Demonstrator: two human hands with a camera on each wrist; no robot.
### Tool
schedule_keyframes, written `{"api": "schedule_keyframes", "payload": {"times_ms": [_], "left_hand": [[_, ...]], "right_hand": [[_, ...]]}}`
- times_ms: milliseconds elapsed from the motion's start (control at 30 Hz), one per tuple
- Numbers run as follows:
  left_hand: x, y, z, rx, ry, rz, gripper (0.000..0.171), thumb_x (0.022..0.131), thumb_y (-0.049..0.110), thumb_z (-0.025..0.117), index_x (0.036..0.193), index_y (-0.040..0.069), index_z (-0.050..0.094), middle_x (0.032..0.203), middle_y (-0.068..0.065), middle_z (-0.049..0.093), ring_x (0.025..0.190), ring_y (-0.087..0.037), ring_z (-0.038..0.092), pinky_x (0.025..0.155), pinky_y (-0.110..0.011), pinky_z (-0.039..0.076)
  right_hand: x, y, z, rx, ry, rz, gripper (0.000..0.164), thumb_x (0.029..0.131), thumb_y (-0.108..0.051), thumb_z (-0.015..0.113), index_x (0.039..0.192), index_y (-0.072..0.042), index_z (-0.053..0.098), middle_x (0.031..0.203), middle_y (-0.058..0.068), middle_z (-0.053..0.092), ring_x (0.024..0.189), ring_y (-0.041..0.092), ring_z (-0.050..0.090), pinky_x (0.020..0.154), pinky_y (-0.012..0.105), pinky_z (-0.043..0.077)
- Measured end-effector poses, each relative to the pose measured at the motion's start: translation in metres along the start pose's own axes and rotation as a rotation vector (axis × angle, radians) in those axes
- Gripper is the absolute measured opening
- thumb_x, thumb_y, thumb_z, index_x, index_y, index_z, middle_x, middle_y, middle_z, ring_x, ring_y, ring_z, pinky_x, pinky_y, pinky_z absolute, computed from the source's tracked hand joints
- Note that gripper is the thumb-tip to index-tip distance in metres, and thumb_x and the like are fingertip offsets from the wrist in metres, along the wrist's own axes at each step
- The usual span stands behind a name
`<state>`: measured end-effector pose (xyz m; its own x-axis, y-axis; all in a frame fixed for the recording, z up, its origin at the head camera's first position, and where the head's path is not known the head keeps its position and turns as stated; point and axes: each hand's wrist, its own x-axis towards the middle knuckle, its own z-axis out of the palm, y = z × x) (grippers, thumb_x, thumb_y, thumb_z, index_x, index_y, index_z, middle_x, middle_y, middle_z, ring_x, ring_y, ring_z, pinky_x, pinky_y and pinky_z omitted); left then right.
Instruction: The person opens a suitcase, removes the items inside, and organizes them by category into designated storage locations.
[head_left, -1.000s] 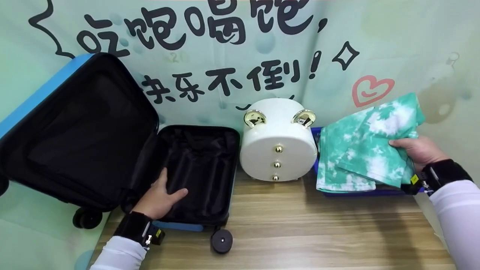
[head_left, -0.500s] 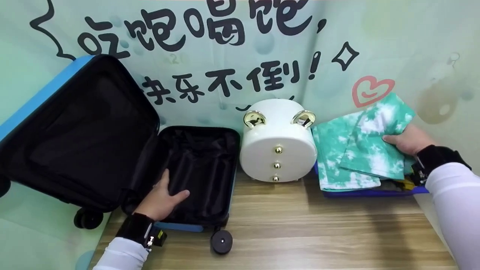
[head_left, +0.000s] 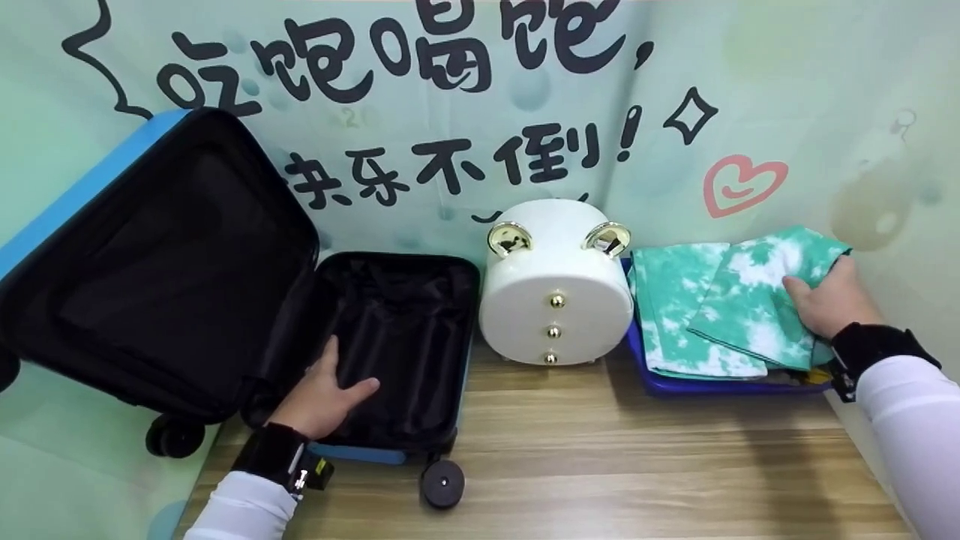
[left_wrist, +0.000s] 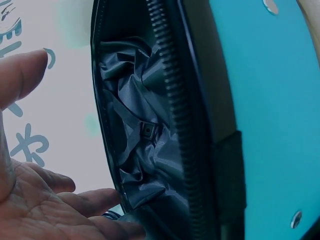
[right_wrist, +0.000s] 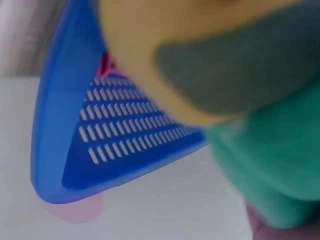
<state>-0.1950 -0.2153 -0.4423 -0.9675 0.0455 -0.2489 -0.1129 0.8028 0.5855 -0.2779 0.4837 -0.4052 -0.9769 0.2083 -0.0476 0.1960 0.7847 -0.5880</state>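
Note:
My right hand [head_left: 836, 300] grips the right side of a folded green-and-white tie-dye cloth [head_left: 757, 292], thumb on top. The cloth lies over a blue basket [head_left: 667, 386] and covers most of its opening. In the right wrist view, the cloth [right_wrist: 270, 150] is blurred beside a yellow thing with a grey-green band [right_wrist: 220, 75] over the slotted basket wall [right_wrist: 47, 150]. My left hand [head_left: 322, 397] is at the open suitcase [head_left: 397, 345], fingers and thumb spread with nothing held. Creased dark lining and a strap buckle [left_wrist: 148, 130] show in the left wrist view.
The suitcase lid [head_left: 172, 262] leans back at the left, and a wheel [head_left: 442, 484] sticks out in front. A white rounded box [head_left: 555, 315] with gold ears stands between suitcase and basket. Behind them hangs a printed cloth backdrop [head_left: 450, 112] above the wooden tabletop [head_left: 570, 465].
My right hand has shifted left, then back right and lower, bringing the tie-dye cloth down flatter over the basket. My left hand and the suitcase have stayed in place.

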Motion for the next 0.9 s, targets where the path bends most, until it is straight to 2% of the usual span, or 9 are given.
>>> {"api": "schedule_keyframes", "payload": {"times_ms": [67,200,333,467,700,900], "left_hand": [[0.0,0.001,0.0,0.002,-0.001,0.0,0.118,0.098,0.069,0.059,0.168,0.005,-0.011,0.173,-0.031,0.002,0.157,-0.058,0.004,0.125,-0.071,0.018],[0.001,0.001,0.0,0.013,-0.002,-0.002,0.117,0.098,0.069,0.058,0.167,0.005,-0.013,0.173,-0.031,0.003,0.156,-0.06,0.004,0.124,-0.072,0.019],[0.003,0.0,0.0,0.014,-0.005,-0.001,0.118,0.098,0.07,0.058,0.167,0.005,-0.013,0.173,-0.032,0.003,0.156,-0.061,0.002,0.123,-0.073,0.019],[0.004,0.0,0.0,0.017,0.0,0.002,0.118,0.098,0.069,0.058,0.168,0.005,-0.011,0.173,-0.032,0.003,0.155,-0.061,0.001,0.123,-0.074,0.018],[0.005,0.002,-0.001,0.046,0.012,-0.002,0.118,0.098,0.07,0.058,0.168,0.004,-0.009,0.173,-0.031,0.001,0.154,-0.063,-0.002,0.122,-0.076,0.015],[0.01,0.008,0.0,0.105,0.038,0.012,0.12,0.095,0.076,0.056,0.168,0.004,-0.007,0.174,-0.031,-0.001,0.154,-0.065,-0.005,0.121,-0.079,0.011]], "right_hand": [[-0.008,-0.009,0.006,-0.009,0.001,-0.003,0.12,0.101,-0.072,0.039,0.155,0.007,-0.033,0.163,0.043,-0.023,0.151,0.067,-0.003,0.121,0.076,0.008],[-0.025,-0.028,0.027,-0.185,0.009,-0.065,0.132,0.092,-0.086,0.044,0.158,0.001,-0.031,0.158,0.034,-0.043,0.144,0.072,-0.024,0.113,0.084,-0.008],[-0.034,-0.035,0.047,-0.342,-0.051,-0.108,0.132,0.089,-0.09,0.043,0.164,0.003,-0.014,0.159,0.039,-0.036,0.137,0.075,-0.034,0.105,0.089,-0.015],[-0.037,-0.028,0.058,-0.417,-0.136,-0.096,0.129,0.089,-0.093,0.037,0.165,0.004,-0.003,0.16,0.045,-0.022,0.135,0.076,-0.033,0.104,0.09,-0.015],[-0.03,-0.016,0.065,-0.431,-0.21,-0.071,0.13,0.088,-0.095,0.031,0.165,0.003,-0.005,0.16,0.047,-0.018,0.134,0.079,-0.028,0.105,0.091,-0.009],[-0.025,-0.011,0.07,-0.436,-0.236,-0.063,0.131,0.087,-0.096,0.03,0.165,0.004,-0.003,0.161,0.047,-0.015,0.135,0.082,-0.021,0.105,0.091,-0.005]]}}
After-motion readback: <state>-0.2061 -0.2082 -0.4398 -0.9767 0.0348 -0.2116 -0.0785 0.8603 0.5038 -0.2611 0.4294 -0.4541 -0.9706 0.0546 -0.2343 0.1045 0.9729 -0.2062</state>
